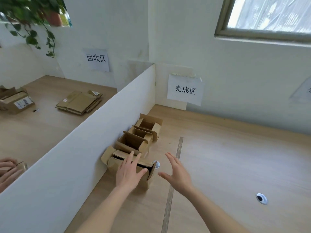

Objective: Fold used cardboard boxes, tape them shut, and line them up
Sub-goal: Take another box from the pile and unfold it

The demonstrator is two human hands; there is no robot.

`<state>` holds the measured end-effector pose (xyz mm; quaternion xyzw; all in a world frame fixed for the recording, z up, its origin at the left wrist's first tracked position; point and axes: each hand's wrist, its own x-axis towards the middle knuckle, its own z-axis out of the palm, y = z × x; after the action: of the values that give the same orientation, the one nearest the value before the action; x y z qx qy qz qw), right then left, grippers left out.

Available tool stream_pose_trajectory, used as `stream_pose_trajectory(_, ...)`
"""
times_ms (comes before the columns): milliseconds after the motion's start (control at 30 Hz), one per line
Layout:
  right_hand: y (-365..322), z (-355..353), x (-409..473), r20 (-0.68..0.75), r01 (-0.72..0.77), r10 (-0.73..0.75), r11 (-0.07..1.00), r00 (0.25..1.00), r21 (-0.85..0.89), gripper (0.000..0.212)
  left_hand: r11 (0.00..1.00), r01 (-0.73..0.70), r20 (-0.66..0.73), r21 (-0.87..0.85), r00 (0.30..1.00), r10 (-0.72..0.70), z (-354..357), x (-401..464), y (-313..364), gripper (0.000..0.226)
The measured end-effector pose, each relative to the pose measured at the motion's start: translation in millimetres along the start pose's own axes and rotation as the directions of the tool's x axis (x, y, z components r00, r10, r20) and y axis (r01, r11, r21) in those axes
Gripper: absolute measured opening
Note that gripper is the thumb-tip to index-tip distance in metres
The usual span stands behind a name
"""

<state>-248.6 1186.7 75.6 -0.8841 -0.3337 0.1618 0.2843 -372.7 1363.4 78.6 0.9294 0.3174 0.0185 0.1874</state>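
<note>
Several small brown cardboard boxes stand in a row along the white divider, their top flaps open. My left hand (128, 172) lies with straight fingers on the nearest box (144, 179), which sits at the front end of the row. My right hand (176, 174) hovers open just right of that box, fingers spread, touching nothing. The box behind it (133, 142) and the farthest box (149, 126) stand untouched.
A white divider (80, 148) splits the wooden table (235, 157). Left of it lie a stack of flattened cartons (80, 102) and one box (15, 101); another person's hands (7, 172) show at the left edge. A tape strip (173, 182) and a cable hole (261, 198) are on the right.
</note>
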Motion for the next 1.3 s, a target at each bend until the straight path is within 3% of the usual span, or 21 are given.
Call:
stream_pose_trajectory(267,77,-181,-128,-0.233,-0.077,0.043,0.987,0.972,-0.138,0.083,0.963,-0.269,-0.068,-0.023,0.961,0.267,-38,-56,213,0.074)
stream_pose_trajectory(500,185,-354,-339,-0.439,-0.289,0.179,0.937,0.881,-0.198,0.082,0.805,-0.59,-0.038,-0.066,0.807,0.589,-8,-186,456,0.077)
stream_pose_trajectory(767,315,-459,-612,-0.609,-0.62,0.447,0.779,0.656,-0.096,0.081,0.545,-0.827,0.03,-0.136,0.546,0.837,62,-377,687,0.079)
stream_pose_trajectory(1067,427,-488,-842,-0.648,-0.814,0.682,0.558,0.338,0.163,0.081,0.287,-0.933,0.165,-0.219,0.254,0.953,157,-543,854,0.08)
stream_pose_trajectory(1167,464,-508,-890,-0.641,-0.837,0.712,0.512,0.288,0.193,0.078,0.232,-0.944,0.173,-0.234,0.195,0.966,188,-573,908,0.081)
stream_pose_trajectory(1300,517,-546,-922,-0.633,-0.852,0.733,0.476,0.249,0.216,0.075,0.234,-0.939,0.21,-0.253,0.182,0.961,229,-589,977,0.081)
